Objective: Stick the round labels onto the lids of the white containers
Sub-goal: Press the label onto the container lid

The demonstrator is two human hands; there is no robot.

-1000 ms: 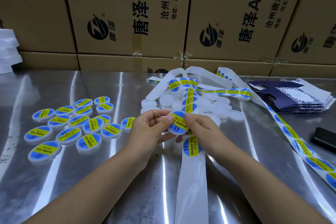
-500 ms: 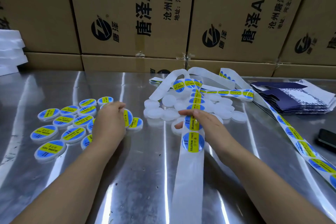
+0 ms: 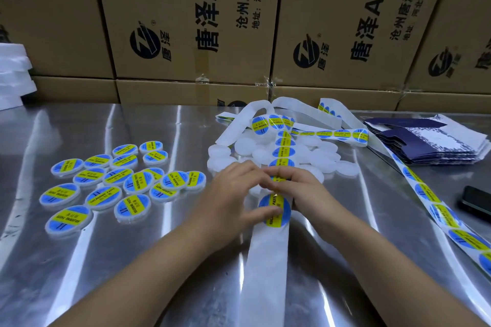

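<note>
A white backing strip (image 3: 265, 268) runs up the metal table (image 3: 164, 260) to a pile of unlabelled white containers (image 3: 316, 156). On it lies a round blue and yellow label (image 3: 281, 218). My left hand (image 3: 233, 194) lays its thumb across this label, and its fingers curl onto the strip just above. My right hand (image 3: 303, 186) meets it from the right, fingers curled and pinching the same strip. Several labelled containers (image 3: 119, 183) lie flat on the left. The strip between my fingertips is hidden.
More label strip (image 3: 435, 204) trails down the right side and loops at the back (image 3: 334, 134). A stack of dark blue folded cartons (image 3: 430, 141) lies at the right, with a black phone (image 3: 475, 200) nearer. Cardboard boxes (image 3: 186, 21) wall the far edge.
The container that both hands held was set down by my left hand among the labelled ones. That hand then came back right to the strip, where my right hand stayed.
</note>
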